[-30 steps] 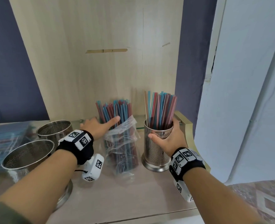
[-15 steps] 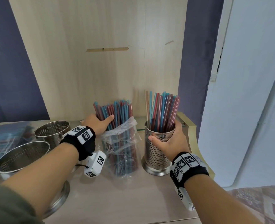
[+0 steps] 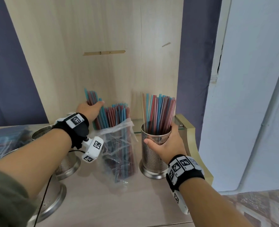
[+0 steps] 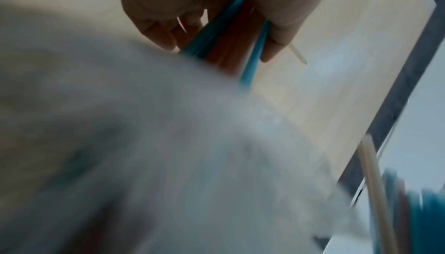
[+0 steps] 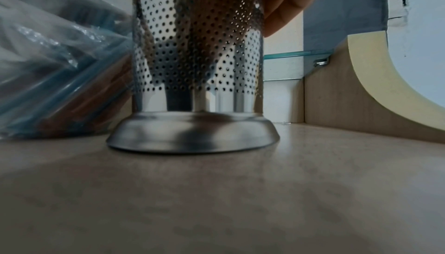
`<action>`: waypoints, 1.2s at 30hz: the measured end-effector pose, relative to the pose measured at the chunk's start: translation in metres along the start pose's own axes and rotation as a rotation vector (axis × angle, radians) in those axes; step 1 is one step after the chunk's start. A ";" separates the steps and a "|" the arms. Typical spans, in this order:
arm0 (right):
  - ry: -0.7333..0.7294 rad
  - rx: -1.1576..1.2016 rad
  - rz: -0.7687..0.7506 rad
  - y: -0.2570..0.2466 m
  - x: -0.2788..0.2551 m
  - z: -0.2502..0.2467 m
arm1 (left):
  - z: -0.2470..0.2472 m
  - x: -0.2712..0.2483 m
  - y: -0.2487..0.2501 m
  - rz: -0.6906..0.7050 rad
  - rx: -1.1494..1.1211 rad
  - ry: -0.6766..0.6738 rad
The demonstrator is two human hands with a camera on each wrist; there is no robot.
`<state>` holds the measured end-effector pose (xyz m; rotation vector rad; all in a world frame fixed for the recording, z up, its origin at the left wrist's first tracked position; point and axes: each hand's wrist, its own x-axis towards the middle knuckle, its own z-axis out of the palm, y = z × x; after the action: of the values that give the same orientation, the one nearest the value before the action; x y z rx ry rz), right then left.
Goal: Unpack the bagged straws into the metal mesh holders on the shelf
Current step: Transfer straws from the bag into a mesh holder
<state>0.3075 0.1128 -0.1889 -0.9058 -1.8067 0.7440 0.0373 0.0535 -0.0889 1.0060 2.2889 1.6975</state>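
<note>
**A handful of straws comes up out of the bag**

The left hand point(image 3: 91, 110) has closed its grip round a small bunch of straws point(image 3: 91, 97) and lifted it. A moment ago this hand only reached to the tops of the bagged straws; now the bunch stands clearly higher than the rest. The left wrist view shows the fingers point(image 4: 277, 35) curled round blue and red straws, with the plastic below them blurred. The lower ends of the bunch are, I think, still inside the mouth of the clear plastic bag point(image 3: 119, 145), which stands near the middle of the shelf point(image 3: 119, 202), leaning to the wooden back panel.

The right hand point(image 3: 166, 145) has not moved. Its grip holds the perforated metal holder point(image 3: 151, 158) at the rim, near the right edge of the shelf. This holder stands upright on its base and already has many straws point(image 3: 158, 110) in it. It is just beside the bag.

So the transfer of one more handful is begun. My judgement is that the bunch must still come fully free of the bag before it can go to a holder. Two empty mesh holders point(image 3: 42, 133) wait at the left edge of the shelf, and more bagged straws point(image 3: 4, 141) lie behind them.
</note>
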 end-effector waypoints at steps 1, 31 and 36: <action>-0.002 0.000 0.001 0.000 0.000 0.000 | -0.003 0.003 0.005 -0.019 -0.045 0.012; -0.004 0.000 0.018 -0.002 -0.001 -0.001 | -0.028 -0.030 0.158 0.240 -0.927 0.082; -0.003 0.003 0.026 -0.002 -0.001 0.000 | 0.016 -0.047 0.148 0.212 -0.895 0.020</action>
<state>0.3076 0.1113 -0.1874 -0.9281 -1.7993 0.7644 0.1458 0.0620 0.0233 0.9974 1.1664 2.4322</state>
